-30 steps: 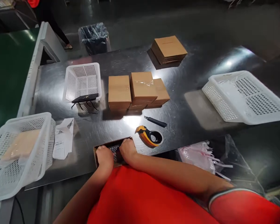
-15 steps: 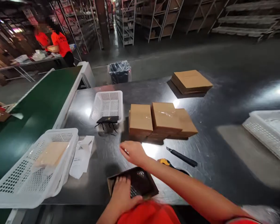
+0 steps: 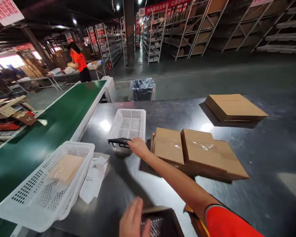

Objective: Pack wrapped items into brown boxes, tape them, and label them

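In the head view, the black flat item lies across the near rim of the small white basket, its long axis running left to right and its dark cords hanging down on the near side. The right hand is by far the nearer of the 2: it comes in from the right, and its fingers overlap the item's right end, so the rest of the item extends leftward from the fingertips. Those fingers are curled, but the thumb's hold is hidden, so I cannot tell whether they grip the item or only touch it. The left hand is well apart, low in the view at the left side of the open box; its fingers are released and loosely spread, with nothing visible between them. The bottom edge cuts off this hand and the near part of the box, and blur hides whether fingers and box wall touch. Inside the box, bubble wrap shows only in part. On the desk to the box's right, the right arm and sleeve cover most of a yellow-and-black tool, too little of which shows to name it surely.
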A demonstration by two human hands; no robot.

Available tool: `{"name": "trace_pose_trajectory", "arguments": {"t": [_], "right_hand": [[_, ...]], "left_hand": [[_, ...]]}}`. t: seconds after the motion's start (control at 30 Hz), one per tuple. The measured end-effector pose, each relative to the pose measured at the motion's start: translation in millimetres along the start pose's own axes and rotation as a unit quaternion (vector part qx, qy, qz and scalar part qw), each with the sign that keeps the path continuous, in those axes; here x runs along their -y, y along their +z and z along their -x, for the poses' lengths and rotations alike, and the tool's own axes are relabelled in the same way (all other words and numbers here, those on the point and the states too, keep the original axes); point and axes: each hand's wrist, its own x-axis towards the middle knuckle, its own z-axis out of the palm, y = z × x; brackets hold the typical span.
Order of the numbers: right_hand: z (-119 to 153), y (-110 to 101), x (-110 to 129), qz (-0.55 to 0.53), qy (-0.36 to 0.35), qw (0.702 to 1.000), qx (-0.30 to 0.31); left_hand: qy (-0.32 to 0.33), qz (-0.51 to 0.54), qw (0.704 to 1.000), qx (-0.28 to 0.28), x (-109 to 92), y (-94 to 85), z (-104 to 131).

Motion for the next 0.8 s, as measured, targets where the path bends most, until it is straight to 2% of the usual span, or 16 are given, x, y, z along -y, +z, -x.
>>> {"name": "trace_pose_trajectory", "arguments": {"t": [0.03,0.07,0.1,0.13,0.17,0.23,0.27,0.3,0.33,0.4,0.47,0.5,0.57,0.63,0.73,0.8], "right_hand": [[16,-15,5,0.002,-0.048,0.998,-0.042],[34,-31,11,0.008,-0.102,0.99,-0.095],[54,-48,17,0.012,-0.162,0.976,-0.142],[75,-65,23,0.013,-0.218,0.959,-0.18],[95,-81,28,0.005,-0.259,0.943,-0.21],[132,-106,32,-0.043,-0.275,0.921,-0.273],[149,-113,31,-0.079,-0.243,0.916,-0.31],[164,-117,28,-0.124,-0.184,0.91,-0.349],[178,-116,24,-0.177,-0.11,0.897,-0.39],[202,-104,13,-0.313,0.036,0.839,-0.443],[219,-84,7,-0.488,0.096,0.765,-0.409],[224,-76,8,-0.573,0.09,0.734,-0.354],[231,-64,13,-0.682,0.05,0.698,-0.212],[235,-63,21,-0.704,0.038,0.696,-0.136],[246,-74,23,-0.656,0.037,0.739,-0.149],[256,-83,17,-0.582,0.011,0.796,-0.168]], "left_hand": [[0.003,-0.029,0.992,-0.121,0,-28.3,-8],[-0.002,-0.05,0.969,-0.241,-1,-57.5,-17],[-0.008,-0.066,0.945,-0.322,-2,-85.5,-28],[-0.016,-0.072,0.944,-0.322,-4,-110.5,-39],[-0.009,-0.055,0.958,-0.282,-6,-131.2,-48],[0.022,0.062,0.99,-0.124,-13,-157.2,-57],[0.009,0.139,0.988,-0.063,-15,-162.7,-58],[-0.024,0.223,0.974,-0.042,-17,-164.2,-55],[-0.075,0.312,0.945,-0.062,-17,-162.8,-51],[-0.19,0.481,0.839,-0.167,-14,-155.1,-41],[-0.26,0.605,0.72,-0.221,-12,-145.9,-32],[-0.274,0.644,0.683,-0.211,-13,-141.4,-29],[-0.274,0.681,0.658,-0.169,-19,-132.8,-26],[-0.258,0.696,0.655,-0.144,-27,-124.6,-24],[-0.253,0.713,0.647,-0.095,-31,-113.9,-22],[-0.27,0.715,0.644,-0.018,-25,-108.0,-21]]}}
